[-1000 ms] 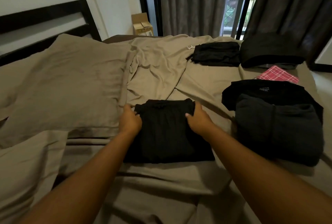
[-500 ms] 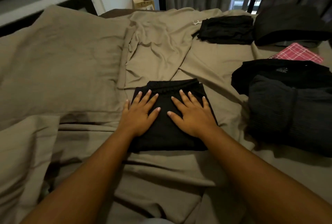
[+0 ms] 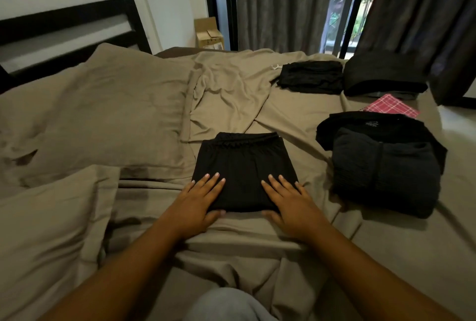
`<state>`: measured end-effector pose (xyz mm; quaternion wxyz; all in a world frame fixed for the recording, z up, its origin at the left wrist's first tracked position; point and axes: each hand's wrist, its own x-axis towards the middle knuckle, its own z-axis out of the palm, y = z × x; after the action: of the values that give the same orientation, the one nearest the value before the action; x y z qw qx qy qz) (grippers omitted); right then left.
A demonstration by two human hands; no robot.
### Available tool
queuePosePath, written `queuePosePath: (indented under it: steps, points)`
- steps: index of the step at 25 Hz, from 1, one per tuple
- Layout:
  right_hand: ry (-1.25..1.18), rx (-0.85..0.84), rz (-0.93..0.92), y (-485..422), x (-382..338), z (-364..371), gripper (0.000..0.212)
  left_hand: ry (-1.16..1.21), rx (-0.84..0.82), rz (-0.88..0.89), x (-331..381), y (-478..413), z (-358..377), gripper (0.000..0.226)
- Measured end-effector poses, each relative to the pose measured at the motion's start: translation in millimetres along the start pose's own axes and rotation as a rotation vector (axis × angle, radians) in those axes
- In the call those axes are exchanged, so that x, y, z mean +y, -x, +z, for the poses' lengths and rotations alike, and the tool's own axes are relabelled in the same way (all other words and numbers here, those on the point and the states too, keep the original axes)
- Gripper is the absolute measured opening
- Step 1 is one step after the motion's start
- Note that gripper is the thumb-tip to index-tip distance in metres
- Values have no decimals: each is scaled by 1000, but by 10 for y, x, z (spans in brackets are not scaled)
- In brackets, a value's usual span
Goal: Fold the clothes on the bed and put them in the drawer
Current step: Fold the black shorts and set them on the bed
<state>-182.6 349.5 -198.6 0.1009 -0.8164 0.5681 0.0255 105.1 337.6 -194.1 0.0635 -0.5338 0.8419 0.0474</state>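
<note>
A folded black garment [image 3: 243,166] lies flat on the taupe bed sheet [image 3: 296,119] at the middle of the bed; it forms a neat, slightly trapezoidal slab, with a gathered, ruffled waistband along its far edge and a faint ribbed weave across its top. Both hands rest on its near corners; the left hand [image 3: 195,202] lies palm down with fingers straight and spread on the near-left corner, and the right hand [image 3: 291,204] mirrors it on the near-right corner; neither curls round the cloth, and both thumbs lie along the near fold where it meets the sheet. The sheet is soft and matte, rumpled into long creases (deepest just beyond the garment).

To the left sit 2 plump pillows in the same taupe fabric: a large pillow [image 3: 103,119] near the black slatted headboard [image 3: 72,21] and a nearer pillow [image 3: 46,230] with a flat stitched border.

To the right, well apart from the hands, a thick charcoal bundle [image 3: 383,173] with a crinkled texture rests on a smooth black shirt [image 3: 373,123]; a red plaid cloth [image 3: 389,108] peeks out beyond them. Farther back lie a flat black folded piece [image 3: 311,77] and a rounded dark roll [image 3: 383,75]. Grey pleated curtains [image 3: 278,3] hang behind; a cardboard box [image 3: 208,33] stands by the wall.
</note>
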Motion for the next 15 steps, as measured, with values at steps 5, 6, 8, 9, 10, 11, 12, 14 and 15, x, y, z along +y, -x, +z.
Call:
queuePosePath:
  steps: [5,6,8,9,10,11,12,14,15]
  points:
    - [-3,36,43,75,-75,-213,46,122,-73,-42,167,152,-394,57]
    - [-36,5,44,151,-78,-322,39,171,-115,-49,194,221,-517,52]
    - [-215,-103,28,336,-53,-568,27,266,-213,-43,185,360,-794,32]
    - [-311,-129,0,425,-26,-695,25,338,-242,-25,148,414,-920,22]
    - [-401,-106,-25,477,0,-810,23,434,-255,-12,97,438,-1046,16]
    - [-498,-30,-30,481,33,-890,22,570,-245,-15,53,436,-1147,13]
    - [-591,84,-16,430,68,-927,21,722,-201,-38,0,381,-1175,11]
    - [-739,291,113,224,125,-896,20,940,18,-176,-53,172,-1106,10]
    - [-794,354,214,101,138,-857,21,953,164,-284,-84,26,-1024,10]
